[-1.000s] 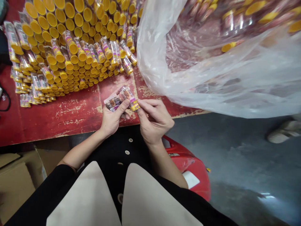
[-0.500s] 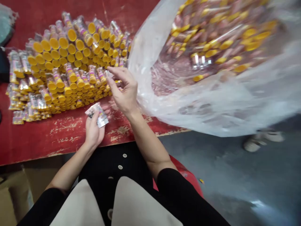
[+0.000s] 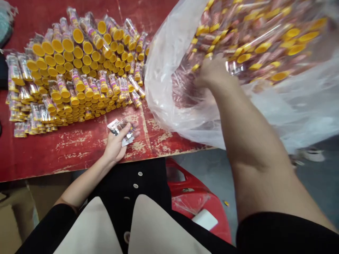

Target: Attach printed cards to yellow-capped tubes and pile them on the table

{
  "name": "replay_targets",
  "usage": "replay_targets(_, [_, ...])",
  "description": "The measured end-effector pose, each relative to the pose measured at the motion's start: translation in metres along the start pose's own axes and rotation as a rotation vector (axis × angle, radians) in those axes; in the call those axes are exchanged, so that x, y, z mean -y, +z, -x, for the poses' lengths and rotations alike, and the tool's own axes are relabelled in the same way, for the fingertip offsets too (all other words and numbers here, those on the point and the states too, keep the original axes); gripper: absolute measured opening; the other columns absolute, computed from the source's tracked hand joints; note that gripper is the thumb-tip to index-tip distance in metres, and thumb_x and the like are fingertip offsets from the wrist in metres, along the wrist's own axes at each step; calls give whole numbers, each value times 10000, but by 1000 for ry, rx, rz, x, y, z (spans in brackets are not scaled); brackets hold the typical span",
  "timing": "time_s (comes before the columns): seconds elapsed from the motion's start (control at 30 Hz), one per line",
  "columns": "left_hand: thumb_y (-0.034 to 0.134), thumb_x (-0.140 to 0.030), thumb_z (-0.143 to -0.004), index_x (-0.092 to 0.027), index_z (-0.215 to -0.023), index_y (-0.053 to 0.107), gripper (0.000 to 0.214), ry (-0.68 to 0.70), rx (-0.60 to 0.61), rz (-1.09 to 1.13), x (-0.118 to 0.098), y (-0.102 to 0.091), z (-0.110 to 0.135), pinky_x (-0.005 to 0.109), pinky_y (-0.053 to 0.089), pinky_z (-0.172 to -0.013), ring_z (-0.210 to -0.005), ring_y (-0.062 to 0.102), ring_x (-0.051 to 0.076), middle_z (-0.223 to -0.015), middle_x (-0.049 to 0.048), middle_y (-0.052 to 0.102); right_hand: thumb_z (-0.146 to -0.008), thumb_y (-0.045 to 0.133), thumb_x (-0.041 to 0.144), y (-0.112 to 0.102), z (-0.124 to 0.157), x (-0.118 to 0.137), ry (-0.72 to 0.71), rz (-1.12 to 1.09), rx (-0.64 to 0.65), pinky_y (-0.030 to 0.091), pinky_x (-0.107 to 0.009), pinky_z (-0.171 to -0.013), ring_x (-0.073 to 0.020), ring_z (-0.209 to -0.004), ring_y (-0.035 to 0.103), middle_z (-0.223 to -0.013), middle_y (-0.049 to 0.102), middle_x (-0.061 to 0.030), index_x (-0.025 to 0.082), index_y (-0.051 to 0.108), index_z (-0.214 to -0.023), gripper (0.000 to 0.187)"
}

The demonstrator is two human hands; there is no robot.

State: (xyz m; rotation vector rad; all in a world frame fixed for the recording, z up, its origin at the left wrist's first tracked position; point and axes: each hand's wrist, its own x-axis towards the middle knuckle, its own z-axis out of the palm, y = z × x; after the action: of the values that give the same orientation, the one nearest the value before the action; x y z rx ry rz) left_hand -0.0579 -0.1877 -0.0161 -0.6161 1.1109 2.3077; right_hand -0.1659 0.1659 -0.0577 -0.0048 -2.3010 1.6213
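Note:
My left hand rests near the table's front edge and holds a small bunch of printed foil packets between thumb and fingers. My right hand reaches deep into a large clear plastic bag full of yellow-capped packaged tubes. Its fingers are hidden among them. To the left, a large pile of the same yellow-capped tubes lies on the table, closest to my left hand.
The worn, chipped red table ends just past my left hand. Below it are a cardboard box, a red plastic seat and a grey floor. A shoe shows on the floor beyond the bag.
My right hand has moved from above the pile into the bag. My left hand has shifted slightly right with its packets. The bag's contents have shifted.

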Motion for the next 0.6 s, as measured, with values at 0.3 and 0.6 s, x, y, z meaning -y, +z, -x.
replay_targets(0.3, [703, -163, -864, -155, -897, 696, 35, -74, -32, 120, 16, 12, 14, 261, 537, -936, -926, 725, 123, -953, 31, 762, -743, 828, 382, 145, 184, 138, 246, -255, -69, 420, -210, -554, -61, -647, 532, -815, 624, 16, 188, 676, -859, 272])
replay_targets(0.6, [874, -195, -679, -128, -791, 670, 243, 141, -73, 39, 24, 7, 31, 214, 546, -733, -627, 645, 69, -722, -29, 701, -825, 746, 478, 175, 197, 137, 249, -340, -395, 509, -227, -633, -74, -645, 562, -750, 614, 21, 199, 662, -889, 299])
